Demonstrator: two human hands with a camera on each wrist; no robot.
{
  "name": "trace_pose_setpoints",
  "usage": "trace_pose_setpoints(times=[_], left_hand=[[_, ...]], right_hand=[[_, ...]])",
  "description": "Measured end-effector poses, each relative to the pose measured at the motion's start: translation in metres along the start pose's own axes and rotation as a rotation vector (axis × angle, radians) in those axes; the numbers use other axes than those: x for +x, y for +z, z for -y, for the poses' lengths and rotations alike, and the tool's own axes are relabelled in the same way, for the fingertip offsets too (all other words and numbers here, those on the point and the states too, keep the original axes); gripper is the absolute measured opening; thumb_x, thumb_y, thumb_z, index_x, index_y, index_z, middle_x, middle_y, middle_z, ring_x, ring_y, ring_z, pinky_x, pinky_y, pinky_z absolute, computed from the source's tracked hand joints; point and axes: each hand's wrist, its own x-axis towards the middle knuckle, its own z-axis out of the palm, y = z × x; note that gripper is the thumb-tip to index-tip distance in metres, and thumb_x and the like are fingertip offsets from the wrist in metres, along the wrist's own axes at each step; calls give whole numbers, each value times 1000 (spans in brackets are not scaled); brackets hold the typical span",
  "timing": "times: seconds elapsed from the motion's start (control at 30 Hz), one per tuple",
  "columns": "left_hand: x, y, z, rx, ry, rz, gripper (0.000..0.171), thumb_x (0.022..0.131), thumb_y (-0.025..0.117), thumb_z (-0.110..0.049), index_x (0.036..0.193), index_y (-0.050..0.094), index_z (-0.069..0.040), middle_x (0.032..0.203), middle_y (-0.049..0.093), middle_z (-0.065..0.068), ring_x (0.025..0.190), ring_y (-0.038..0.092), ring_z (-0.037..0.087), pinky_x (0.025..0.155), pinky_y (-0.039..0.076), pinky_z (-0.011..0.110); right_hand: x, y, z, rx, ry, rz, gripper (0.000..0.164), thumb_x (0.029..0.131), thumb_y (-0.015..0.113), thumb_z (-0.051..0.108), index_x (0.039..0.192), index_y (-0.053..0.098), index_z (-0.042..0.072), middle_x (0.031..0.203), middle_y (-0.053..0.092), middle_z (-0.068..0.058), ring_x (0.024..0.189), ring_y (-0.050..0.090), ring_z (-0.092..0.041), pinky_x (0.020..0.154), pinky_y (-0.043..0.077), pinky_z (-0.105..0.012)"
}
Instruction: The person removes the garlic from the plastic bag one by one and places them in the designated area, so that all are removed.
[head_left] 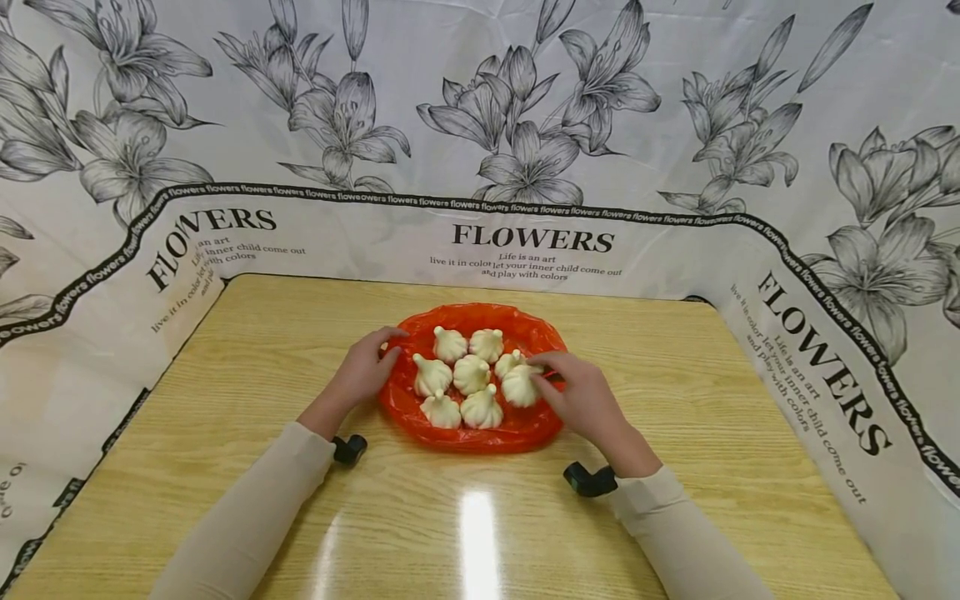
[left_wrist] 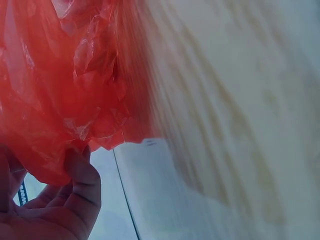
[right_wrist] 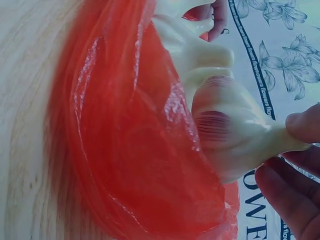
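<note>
A red plastic bag [head_left: 468,442], its rim spread wide, lies on the table with several whitish garlic bulbs [head_left: 471,375] inside. At the bag's left rim, my left hand [head_left: 364,367] pinches the thin plastic; the left wrist view shows thumb and fingers around a fold of the bag [left_wrist: 55,125]. My right hand [head_left: 585,400] holds one garlic bulb [head_left: 521,387] at the right side of the bag. In the right wrist view, thumb and fingertips pinch that bulb [right_wrist: 240,135] by its stem. Purple streaks mark its base, and other bulbs sit behind it.
The wooden table [head_left: 675,400] extends around the bag on all sides. A white curtain [head_left: 360,233] printed with flowers and lettering surrounds its back and sides. Black wrist devices [head_left: 590,480] are worn below both hands.
</note>
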Motion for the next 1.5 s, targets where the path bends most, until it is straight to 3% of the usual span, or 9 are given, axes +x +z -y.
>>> trace_pose_setpoints(times=[0.2,0.4,0.7,0.9,1.13,1.5], left_hand=[[2,1,-1,-5,15,-16,23,100,48,-11,122,54,-12,132,54,13,103,56,30,90,54,44],[2,1,-3,10,24,-32,20,100,45,-4,116,53,-10,129,55,15,113,54,32,98,50,48],[2,1,-3,43,68,-4,30,99,38,1,118,59,-10,129,56,15,131,46,33,111,37,51],[1,1,-4,-12,-1,13,26,101,42,-7,123,56,-11,134,51,14,122,49,32,103,46,49],[0,0,-1,-57,-48,9,26,102,47,-18,126,53,-15,134,52,10,97,54,27,81,54,34],[0,-1,2,-44,-65,-15,28,102,48,-20,129,51,-16,135,53,11,92,56,27,79,55,32]], right_hand=[[0,-7,-3,36,24,-7,20,87,71,11,107,69,9,103,71,-7,87,71,-22,76,59,-36],[0,-14,-7,38,35,-42,19,87,71,10,106,70,8,101,71,-7,85,71,-22,74,59,-38],[-1,-24,-16,53,49,-80,21,87,71,8,107,69,5,102,70,-10,89,70,-23,75,59,-39],[-2,-32,-22,52,67,-113,22,86,71,7,108,68,4,104,70,-12,89,70,-25,75,59,-41],[-2,-40,-30,27,58,-149,23,87,71,8,109,68,4,104,69,-12,89,70,-25,74,59,-41],[-2,-48,-42,-2,61,-206,23,85,72,6,108,70,4,104,69,-12,88,69,-24,74,58,-37]])
